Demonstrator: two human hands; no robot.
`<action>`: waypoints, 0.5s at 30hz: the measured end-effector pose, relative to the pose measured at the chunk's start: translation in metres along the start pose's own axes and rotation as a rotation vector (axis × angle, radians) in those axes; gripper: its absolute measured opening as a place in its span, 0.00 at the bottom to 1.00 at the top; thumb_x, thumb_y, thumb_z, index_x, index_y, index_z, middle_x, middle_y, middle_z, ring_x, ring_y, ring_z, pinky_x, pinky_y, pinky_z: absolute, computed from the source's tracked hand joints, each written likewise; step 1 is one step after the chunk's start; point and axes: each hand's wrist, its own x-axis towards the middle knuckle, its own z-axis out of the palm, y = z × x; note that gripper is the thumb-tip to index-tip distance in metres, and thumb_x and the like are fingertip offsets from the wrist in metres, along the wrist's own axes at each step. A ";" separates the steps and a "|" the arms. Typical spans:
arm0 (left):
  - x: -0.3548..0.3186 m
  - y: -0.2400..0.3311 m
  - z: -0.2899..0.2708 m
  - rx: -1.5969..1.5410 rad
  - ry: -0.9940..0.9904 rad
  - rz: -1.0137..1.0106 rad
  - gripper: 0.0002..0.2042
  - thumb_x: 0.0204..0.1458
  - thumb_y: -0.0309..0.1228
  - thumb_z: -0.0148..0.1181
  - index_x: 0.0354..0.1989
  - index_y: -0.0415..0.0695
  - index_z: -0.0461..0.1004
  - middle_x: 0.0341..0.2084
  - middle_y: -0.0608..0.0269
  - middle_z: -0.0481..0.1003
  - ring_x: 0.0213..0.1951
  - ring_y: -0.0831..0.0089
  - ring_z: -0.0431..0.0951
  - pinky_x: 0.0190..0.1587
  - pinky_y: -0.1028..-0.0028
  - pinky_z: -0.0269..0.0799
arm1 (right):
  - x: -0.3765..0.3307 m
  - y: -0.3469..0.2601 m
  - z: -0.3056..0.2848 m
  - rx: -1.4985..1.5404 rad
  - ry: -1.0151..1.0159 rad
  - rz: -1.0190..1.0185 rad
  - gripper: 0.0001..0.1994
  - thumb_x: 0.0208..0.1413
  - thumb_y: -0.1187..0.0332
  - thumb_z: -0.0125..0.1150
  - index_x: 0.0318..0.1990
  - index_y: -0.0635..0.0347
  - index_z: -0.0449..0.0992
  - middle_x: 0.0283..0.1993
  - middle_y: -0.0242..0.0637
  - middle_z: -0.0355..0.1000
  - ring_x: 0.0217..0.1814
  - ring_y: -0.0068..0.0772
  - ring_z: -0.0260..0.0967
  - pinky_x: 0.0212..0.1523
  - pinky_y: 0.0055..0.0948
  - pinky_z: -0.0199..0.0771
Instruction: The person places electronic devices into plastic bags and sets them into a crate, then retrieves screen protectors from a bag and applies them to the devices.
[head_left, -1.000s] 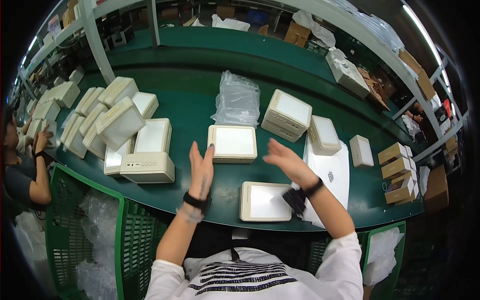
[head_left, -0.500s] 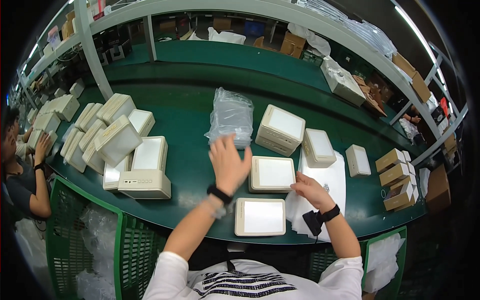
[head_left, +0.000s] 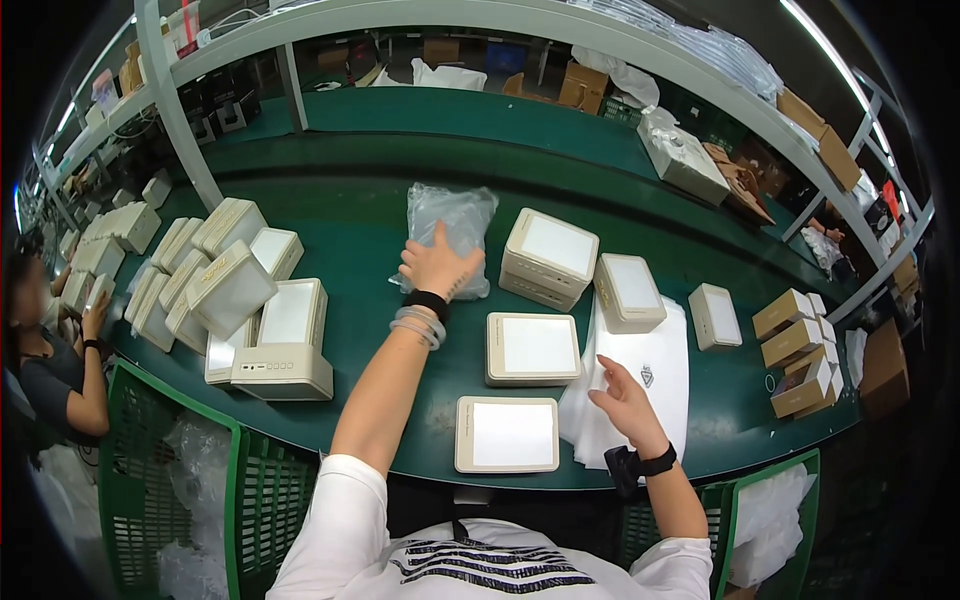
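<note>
While the left hand [head_left: 438,265] lies flat and open on the stack of clear plastic bags [head_left: 449,228] at the far middle of the green desk [head_left: 380,215], fingers spread and closed on nothing, the sound way to lift one bag, as I judge it, is to press lightly with the fingertips and slide only the top sheet toward the body, so the slippery pile beneath stays put. The right hand [head_left: 625,400] hovers open and empty over the white foam sheets [head_left: 650,365] near the front edge; it looks best placed to steady them. Between the two hands lie two flat beige devices [head_left: 533,348], face up, one behind the other, well clear of the bags. Beyond them stand two deeper beige boxes [head_left: 549,257], close enough that a wide sweep of the wrist could knock them. To the left a heap of similar units [head_left: 225,290] crowds the desk, with green crates [head_left: 180,480] below.
</note>
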 end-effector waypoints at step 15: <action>-0.039 -0.072 -0.031 -0.312 0.810 0.385 0.27 0.52 0.31 0.56 0.61 0.40 0.60 0.37 0.54 0.76 0.39 0.59 0.76 0.46 0.70 0.69 | -0.005 -0.090 0.046 -0.146 0.178 -0.563 0.25 0.52 0.78 0.53 0.60 0.62 0.61 0.67 0.47 0.54 0.69 0.39 0.52 0.67 0.36 0.50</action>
